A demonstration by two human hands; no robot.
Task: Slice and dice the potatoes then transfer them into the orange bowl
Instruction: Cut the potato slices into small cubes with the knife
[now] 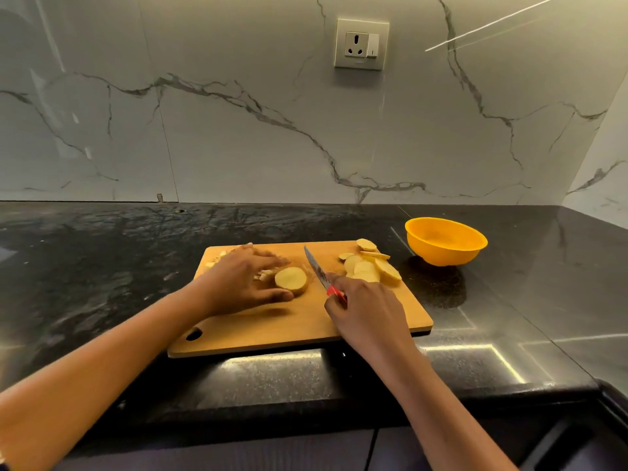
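A potato [291,279] is pinned flat on the board [272,321] by the left hand [238,280]; a knife [321,275] is clamped in the right hand [365,309], blade angled away.

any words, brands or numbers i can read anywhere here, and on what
None can be read in this view.
Wall socket and switch: no legible marking; a small mark below the socket is too blurred to read.
Knife: the blade looks patterned, but no text can be made out.
Orange bowl, cutting board and countertop: plain, no labels.
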